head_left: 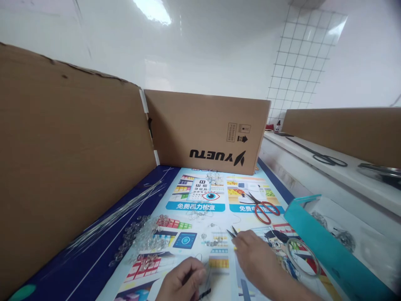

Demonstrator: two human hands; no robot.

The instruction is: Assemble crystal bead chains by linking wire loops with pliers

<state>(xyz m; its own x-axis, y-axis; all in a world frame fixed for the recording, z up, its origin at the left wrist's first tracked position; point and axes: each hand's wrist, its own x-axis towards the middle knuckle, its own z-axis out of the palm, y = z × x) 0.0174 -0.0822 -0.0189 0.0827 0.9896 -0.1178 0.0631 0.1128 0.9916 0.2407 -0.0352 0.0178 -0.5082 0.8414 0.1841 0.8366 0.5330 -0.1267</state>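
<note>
My right hand [257, 257] is wrapped round a pair of pliers; the pointed dark jaws [232, 233] stick out past my fingers, slightly apart. Near the bottom edge, my left hand [184, 278] is closed, thumb against fingers, with a thin wire [199, 256] curving up at its fingertips. How far the wire runs inside the hand is hidden. Just beyond both hands lies a small ring of clear beads [212, 236]. A heap of clear beads [144, 238] spreads to the left. Red-handled scissors [262, 208] lie open beyond my right hand.
A bundle of straight wires [122, 211] lies along the left cardboard wall [72, 167]. A cardboard box [206, 129] stands at the back. On the right are a wire coil [303, 257] and a teal-edged box [328, 246] with beaded pieces. Black scissors [326, 159] rest on the white ledge.
</note>
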